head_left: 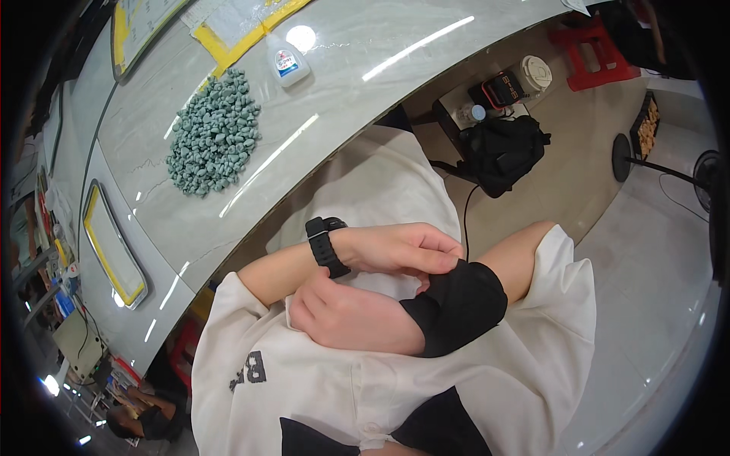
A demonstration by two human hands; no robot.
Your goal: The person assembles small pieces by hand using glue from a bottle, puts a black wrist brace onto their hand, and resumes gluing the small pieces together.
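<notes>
My forearms cross in front of a white garment. My left hand [399,248], with a black watch [328,245] on its wrist, reaches across to my right forearm. Its thumb and fingers are closed on the edge of a black arm sleeve [464,308], which wraps that forearm below the elbow in bunched folds. Pointing left beneath the watch, my right hand [353,313] is curled into a loose fist close to the garment. Nothing shows in its fingers, though its palm is turned out of sight.
On the grey marbled table [304,163] lie a pile of grey-green pebbles [214,137], a clear bottle [289,64] and a yellow-edged tray [114,247]. A black bag [506,152], a lidded cup [535,74], a red stool [597,57] and a fan [707,178] stand to the right.
</notes>
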